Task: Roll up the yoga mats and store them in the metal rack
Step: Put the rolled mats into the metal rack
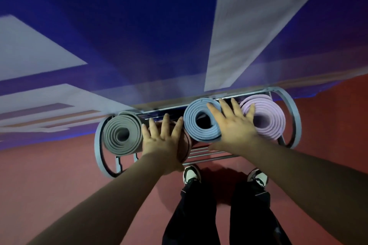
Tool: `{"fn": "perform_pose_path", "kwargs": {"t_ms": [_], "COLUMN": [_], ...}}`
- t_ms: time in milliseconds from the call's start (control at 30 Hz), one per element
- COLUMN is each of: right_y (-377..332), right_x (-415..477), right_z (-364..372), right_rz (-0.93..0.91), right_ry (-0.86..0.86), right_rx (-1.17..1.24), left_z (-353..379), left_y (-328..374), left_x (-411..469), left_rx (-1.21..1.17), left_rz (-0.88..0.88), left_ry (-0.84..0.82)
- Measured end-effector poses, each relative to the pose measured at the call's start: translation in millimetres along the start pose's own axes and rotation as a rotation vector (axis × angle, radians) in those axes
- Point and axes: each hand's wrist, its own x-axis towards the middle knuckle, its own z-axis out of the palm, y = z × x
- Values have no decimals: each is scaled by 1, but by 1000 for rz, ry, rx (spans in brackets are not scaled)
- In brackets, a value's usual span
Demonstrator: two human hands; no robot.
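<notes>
Op: Where do the mats sit?

Insp: All four are in the metal rack (295,113), rolled, ends facing you. L to R: grey mat (121,133), reddish-brown mat (186,146), blue mat (199,125), lilac mat (267,120). The grey mat sits just inside the L hoop and the lilac mat just inside the R hoop. The reddish-brown roll sits lower than the blue one and touches its L edge.

Op: My hands?

Insp: Your left hand (161,142) lies flat on the reddish-brown mat's end, fingers straight and spread, gripping nothing. Your right hand (235,126) is also flat w/ fingers apart. Its palm covers the seam between blue and lilac, the thumb lies at the blue roll's top edge, and the little finger lies on the lilac spiral. Neither hand curls round a mat.

Op: Edges, room to move?

Insp: The layers of the grey, blue and lilac rolls look roughly flush at the ends. Most of the reddish-brown end is hidden by your hand, so I cannot tell there. Bare rack rods (207,155) show under the blue roll, approx. in front of your L shoe (191,174). The rack's back is close to the blue wall (139,26). Red floor (59,181) lies open either side of your legs.
</notes>
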Motion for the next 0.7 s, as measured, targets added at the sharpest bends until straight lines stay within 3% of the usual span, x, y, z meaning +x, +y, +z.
{"fn": "perform_pose_path", "kwargs": {"t_ms": [200,367,533,700], "right_y": [7,11,26,37], "right_x": [5,7,4,-2], "right_z": [3,1,-3,-9], "right_rz": [21,-7,-47,-59], "right_ry": [77,89,80,76], "right_rx": [62,25,4,27], "left_z": [1,1,-16,-9], "left_y": [-20,-24,-32,-22], "left_x": [12,15,19,32], "left_rx": [-121,-176,-325,-322], "left_rz": [88,86,-32,51], "left_ry": [219,267,281,417]}}
